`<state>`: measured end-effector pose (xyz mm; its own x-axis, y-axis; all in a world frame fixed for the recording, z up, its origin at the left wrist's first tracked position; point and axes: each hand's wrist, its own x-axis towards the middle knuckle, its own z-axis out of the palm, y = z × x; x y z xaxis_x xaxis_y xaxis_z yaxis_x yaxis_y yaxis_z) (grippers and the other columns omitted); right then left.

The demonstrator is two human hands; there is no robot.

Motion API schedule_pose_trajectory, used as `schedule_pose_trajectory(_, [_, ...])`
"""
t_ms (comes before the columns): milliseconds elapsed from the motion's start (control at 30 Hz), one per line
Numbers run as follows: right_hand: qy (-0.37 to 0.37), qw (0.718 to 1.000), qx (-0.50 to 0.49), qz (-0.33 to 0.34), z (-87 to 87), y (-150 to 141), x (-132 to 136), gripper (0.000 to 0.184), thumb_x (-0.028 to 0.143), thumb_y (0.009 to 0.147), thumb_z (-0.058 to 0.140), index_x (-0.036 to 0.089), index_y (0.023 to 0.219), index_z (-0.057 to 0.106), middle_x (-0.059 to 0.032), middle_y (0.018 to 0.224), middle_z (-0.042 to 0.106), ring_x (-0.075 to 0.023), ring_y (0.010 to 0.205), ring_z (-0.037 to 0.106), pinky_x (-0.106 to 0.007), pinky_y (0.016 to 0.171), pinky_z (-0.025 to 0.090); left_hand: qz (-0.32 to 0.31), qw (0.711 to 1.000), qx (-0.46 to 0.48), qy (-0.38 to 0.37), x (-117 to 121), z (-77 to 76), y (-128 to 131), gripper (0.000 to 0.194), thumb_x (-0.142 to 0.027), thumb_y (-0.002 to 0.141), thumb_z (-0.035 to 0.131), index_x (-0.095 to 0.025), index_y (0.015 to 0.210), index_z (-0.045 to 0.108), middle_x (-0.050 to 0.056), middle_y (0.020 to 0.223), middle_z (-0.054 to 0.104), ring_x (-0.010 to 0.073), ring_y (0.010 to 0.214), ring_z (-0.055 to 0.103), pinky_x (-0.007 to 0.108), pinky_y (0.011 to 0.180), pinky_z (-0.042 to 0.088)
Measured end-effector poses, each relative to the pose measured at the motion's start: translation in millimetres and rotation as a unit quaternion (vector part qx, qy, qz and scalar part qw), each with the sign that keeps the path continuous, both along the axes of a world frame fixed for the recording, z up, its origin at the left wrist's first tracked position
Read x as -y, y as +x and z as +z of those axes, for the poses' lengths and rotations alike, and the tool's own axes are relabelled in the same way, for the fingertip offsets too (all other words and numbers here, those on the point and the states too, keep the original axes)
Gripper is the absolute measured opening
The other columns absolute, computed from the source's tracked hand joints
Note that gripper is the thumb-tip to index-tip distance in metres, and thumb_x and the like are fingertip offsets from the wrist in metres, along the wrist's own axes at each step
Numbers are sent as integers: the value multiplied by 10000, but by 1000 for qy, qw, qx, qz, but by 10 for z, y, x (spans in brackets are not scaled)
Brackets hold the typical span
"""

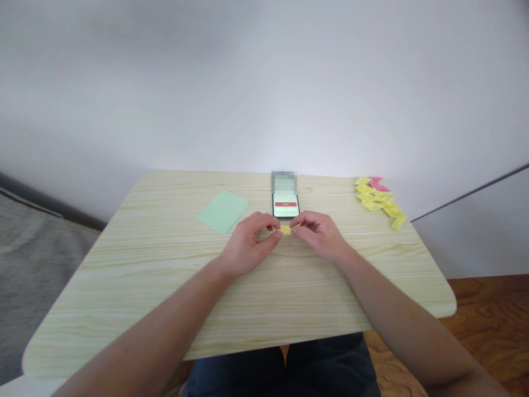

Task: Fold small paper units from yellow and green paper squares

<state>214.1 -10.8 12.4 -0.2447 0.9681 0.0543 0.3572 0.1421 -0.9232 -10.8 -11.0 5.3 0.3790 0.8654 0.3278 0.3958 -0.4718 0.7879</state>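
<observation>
My left hand (pixel 248 242) and my right hand (pixel 317 234) meet at the middle of a light wooden table (pixel 165 286). Both pinch a small folded piece of yellow paper (pixel 286 229) between thumb and fingertips, just above the tabletop. Most of the paper is hidden by my fingers. A phone (pixel 285 197) with a lit screen lies flat just beyond my hands.
A pale green paper pad (pixel 223 211) lies at the left of the phone. Several folded yellow and pink paper pieces (pixel 378 197) are heaped at the far right corner. A white wall rises behind the table; wooden floor shows at the right.
</observation>
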Motion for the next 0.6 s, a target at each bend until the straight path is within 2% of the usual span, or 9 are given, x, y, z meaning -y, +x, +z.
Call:
schedule_pose_trajectory(333, [-7, 1000, -19, 12, 34, -12, 22, 189, 394, 889, 678, 210, 902, 718, 15, 752, 647, -131, 653, 524, -262, 621, 415, -6, 1000, 16, 1, 22, 16, 27, 120, -302, 942, 637, -219, 1018, 679, 33, 942, 688, 172, 905, 637, 325, 826, 515])
schedule_pose_trajectory(600, [34, 998, 46, 16, -3, -21, 60, 206, 419, 921, 669, 218, 932, 713, 5, 804, 685, -137, 669, 567, -265, 609, 434, -8, 997, -31, 72, 20, 7, 25, 95, -194, 903, 637, -221, 983, 682, 39, 987, 711, 199, 960, 631, 369, 888, 500])
